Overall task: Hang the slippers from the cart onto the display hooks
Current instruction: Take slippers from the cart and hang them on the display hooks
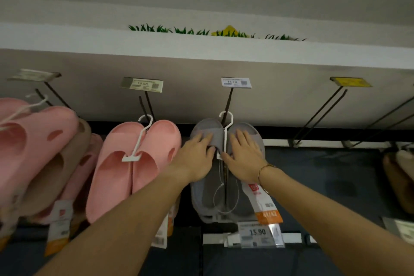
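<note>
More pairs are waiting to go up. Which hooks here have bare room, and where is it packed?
The black wire hook under the yellow tag, right of the grey slippers, hangs bare. The far-left hook is crowded with overlapping pink and tan slippers. Both hands lie flat on the grey pair.

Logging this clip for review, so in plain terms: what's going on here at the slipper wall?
A person is stocking a shop display. Both hands, the left hand and the right hand, lie flat on a pair of grey slippers whose white hanger is already hooked over a display hook under a 15.90 price tag. A pink pair hangs on the hook beside it; the yellow-tagged hook is bare.
</note>
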